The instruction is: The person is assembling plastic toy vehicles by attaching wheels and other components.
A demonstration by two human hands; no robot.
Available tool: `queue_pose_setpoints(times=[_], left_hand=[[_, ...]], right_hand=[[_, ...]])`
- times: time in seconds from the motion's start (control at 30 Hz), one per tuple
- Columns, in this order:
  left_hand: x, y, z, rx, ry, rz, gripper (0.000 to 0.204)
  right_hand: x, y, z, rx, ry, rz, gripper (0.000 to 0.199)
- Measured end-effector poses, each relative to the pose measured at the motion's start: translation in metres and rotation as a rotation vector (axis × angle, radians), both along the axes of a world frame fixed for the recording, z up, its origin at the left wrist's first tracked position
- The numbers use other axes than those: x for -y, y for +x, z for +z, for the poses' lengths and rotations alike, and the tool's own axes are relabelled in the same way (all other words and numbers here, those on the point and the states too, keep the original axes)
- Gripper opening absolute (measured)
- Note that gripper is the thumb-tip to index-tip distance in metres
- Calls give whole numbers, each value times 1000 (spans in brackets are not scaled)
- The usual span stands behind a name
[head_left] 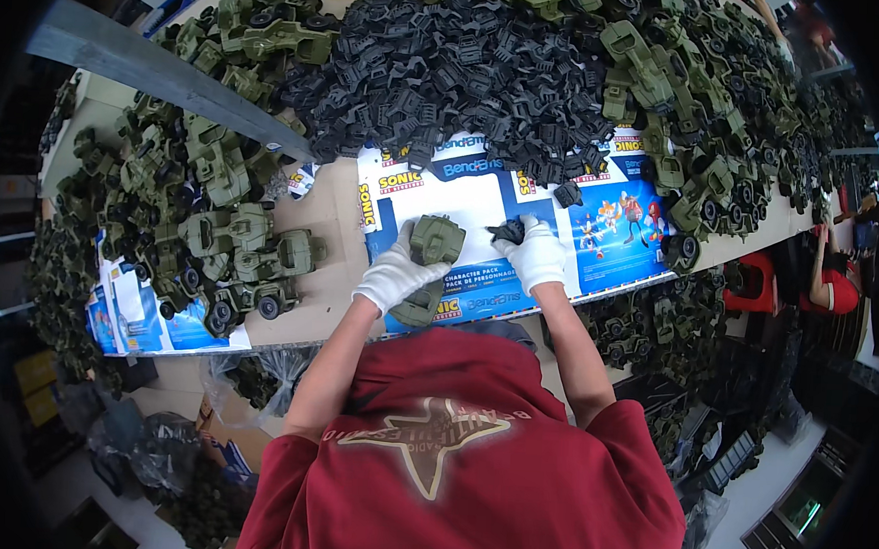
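Note:
In my gloved left hand (pixel 390 275) is an olive-green toy vehicle body (pixel 437 239), gripped between thumb and fingers. Another green toy piece (pixel 417 305) shows just under that hand, near the table edge. My right hand (pixel 538 256), also in a white glove, pinches a small black plastic part (pixel 507 232), a short gap away from the green body. Both hands are over printed blue and white card sheets (pixel 613 228). Past them rises a large heap of similar black plastic parts (pixel 458 84).
Green toy vehicles (pixel 230 251) are lined up and piled at the left, with more vehicles (pixel 719 169) heaped along the right. A grey metal bar (pixel 174 72) crosses above the table's left side. A person in red (pixel 836 287) is at the far right. Plastic bags (pixel 162 449) lie below.

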State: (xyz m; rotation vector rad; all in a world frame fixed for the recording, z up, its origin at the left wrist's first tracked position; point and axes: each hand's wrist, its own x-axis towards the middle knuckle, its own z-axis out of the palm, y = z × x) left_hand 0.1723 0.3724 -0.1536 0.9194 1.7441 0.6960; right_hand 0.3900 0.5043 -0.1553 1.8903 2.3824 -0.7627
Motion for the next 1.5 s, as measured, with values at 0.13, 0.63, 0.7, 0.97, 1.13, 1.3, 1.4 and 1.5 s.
queue_pose_setpoints(times=[0.13, 0.63, 0.7, 0.97, 1.13, 1.3, 1.4, 1.5], left_hand=[[4, 2, -9, 45, 18, 24, 91], [10, 1, -9, 199, 81, 111, 88], [13, -1, -12, 255, 98, 156, 87], [5, -12, 78, 491, 54, 248, 84], [14, -7, 100, 615, 139, 161, 80], [17, -2, 114, 612, 59, 87, 82], [19, -1, 112, 605, 59, 92, 82], [21, -2, 113, 553, 51, 93, 81]], right_hand=[[2, -2, -21, -180, -169, -3, 44], [14, -35, 20, 112, -158, -47, 69], [23, -42, 7, 45, -127, 21, 61], [23, -12, -27, 159, 329, 499, 53], [-3, -17, 19, -1205, -638, 6, 45], [8, -26, 51, -1389, -1003, 137, 58], [9, -25, 50, -1369, -1041, 133, 58], [8, -23, 43, -1332, -1028, 182, 57]])
